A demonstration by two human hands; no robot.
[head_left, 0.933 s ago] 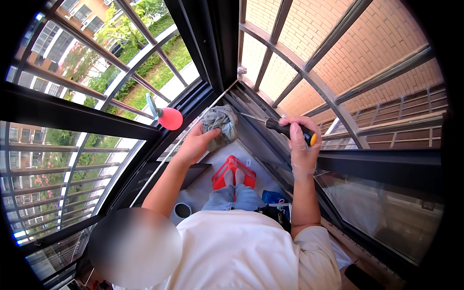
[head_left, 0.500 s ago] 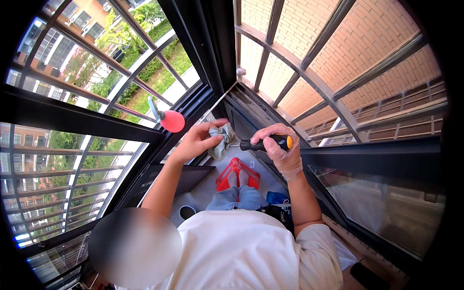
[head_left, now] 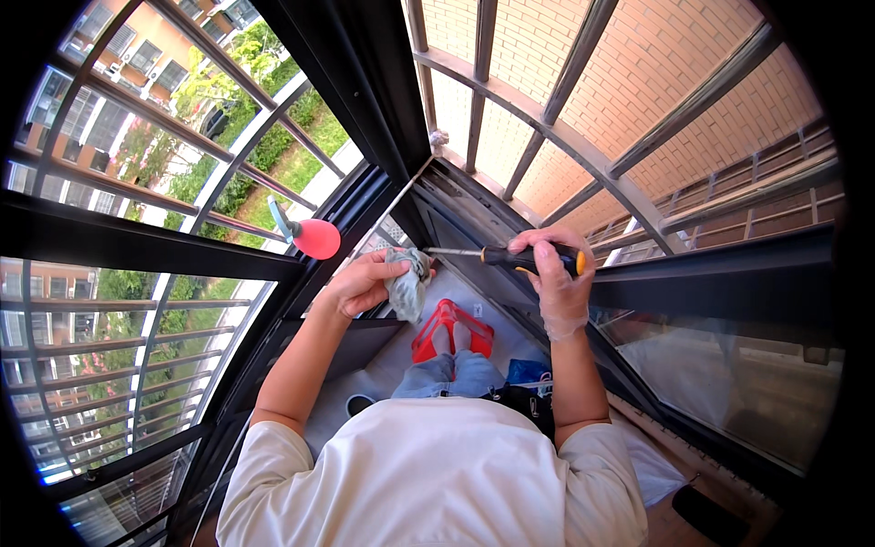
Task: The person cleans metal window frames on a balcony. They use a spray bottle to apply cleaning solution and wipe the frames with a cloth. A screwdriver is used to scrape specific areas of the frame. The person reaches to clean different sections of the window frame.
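My left hand (head_left: 362, 284), bare, pinches a crumpled grey-green cloth (head_left: 407, 294) in front of the window corner. Across from it, my right hand (head_left: 561, 278) wears a thin clear plastic glove and is wrapped round the black and yellow handle of a screwdriver (head_left: 503, 259). The screwdriver lies nearly level, its thin metal shaft pointing left. Its tip reaches the upper right edge of the cloth; whether the cloth touches it I cannot tell.
A red spray bottle (head_left: 317, 239) with a grey trigger is by the left window frame (head_left: 319, 269). My feet stand on a red stool (head_left: 483, 342) below. Metal bars (head_left: 565, 137) run outside both windows. To the right is a dark-framed glass pane (head_left: 729, 383).
The screwdriver has moved right with my right hand, and its shaft now shows. My left hand has turned and shifted slightly left and down, still gripping the cloth. The view has shifted a little.
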